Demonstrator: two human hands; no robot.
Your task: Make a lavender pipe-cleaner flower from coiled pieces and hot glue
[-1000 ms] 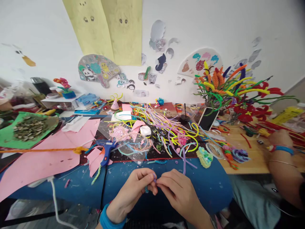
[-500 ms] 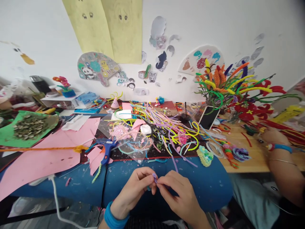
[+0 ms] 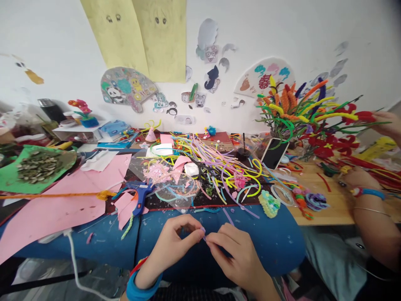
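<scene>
Between my two hands, just off the table's front edge, is a small piece of purple pipe cleaner (image 3: pixel 203 232), mostly covered by fingertips. My left hand (image 3: pixel 184 236) pinches it between thumb and forefinger. From the other side, my right hand (image 3: pixel 233 251) grips its near end with thumb and forefinger. Lying on the blue table covering (image 3: pixel 175 217) just beyond my hands is a loose purple strip (image 3: pixel 228 216). A heap of pastel pipe cleaners (image 3: pixel 213 154) spreads over the table behind it.
A blue glue gun (image 3: pixel 143 196) lies left of the heap, beside pink paper (image 3: pixel 72 196). A phone (image 3: pixel 275 154) leans in front of a bunch of pipe-cleaner flowers (image 3: pixel 288 104). At right, a co-worker's arm (image 3: pixel 369 205) rests on the wooden table (image 3: pixel 338 213).
My left hand has turned, its wrist dropping left and its fingers curling over the purple piece. My right hand has barely moved. A co-worker's hand now appears by the red flowers at right.
</scene>
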